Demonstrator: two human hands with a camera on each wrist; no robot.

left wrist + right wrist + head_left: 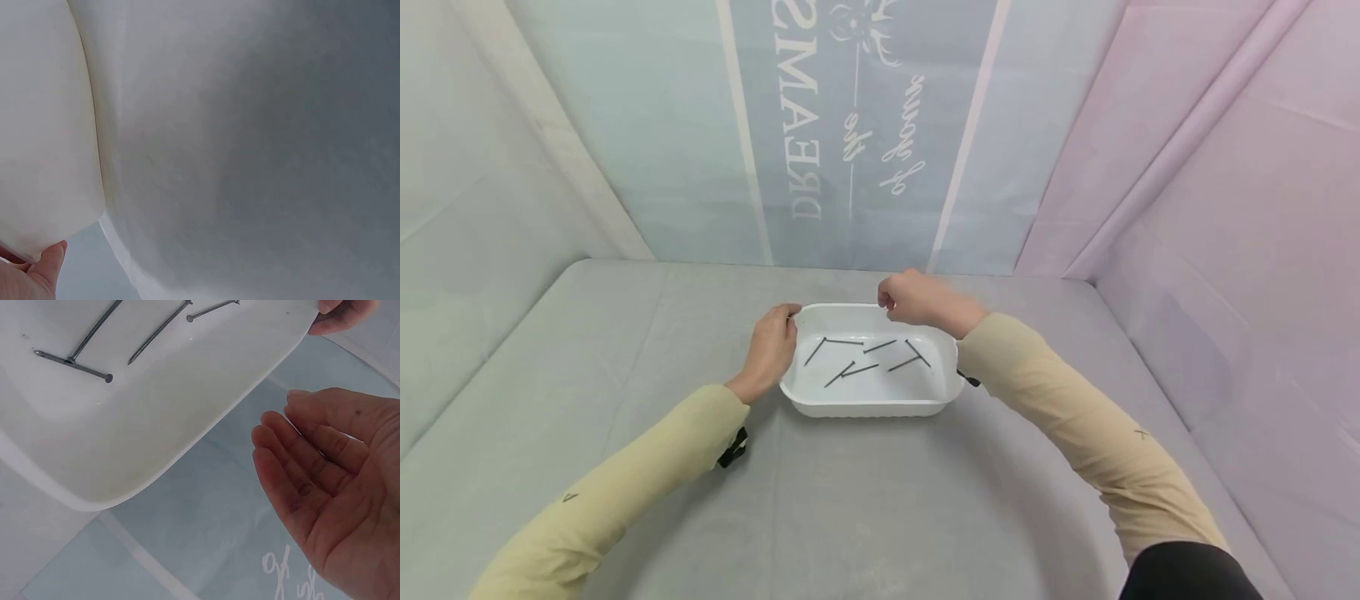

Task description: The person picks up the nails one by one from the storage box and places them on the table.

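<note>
A white rectangular dish (pixel 868 409) rests on the grey cloth, with several dark metal nails (pixel 860 371) scattered over its bottom. At the dish's far left corner, my left hand (pixel 769 346) grips the rim. The left wrist view catches the thumb of that hand (pixel 37 278) against the dish edge, beside the dish's pale outer wall (pixel 47 125). Past the far rim, towards the right, hovers my right hand (pixel 925 300). Its loosely bent fingers hold nothing in the right wrist view, where the hand (pixel 337 475) is apart from the dish (pixel 169 450).
Grey cloth (pixel 850 508) covers the surface around the dish. A pale blue printed cloth (pixel 880 167) hangs behind it, with a whitish wall (pixel 475 208) at left and a pinkish wall (pixel 1247 208) at right. A black rounded object (pixel 1191 575) shows at the bottom right.
</note>
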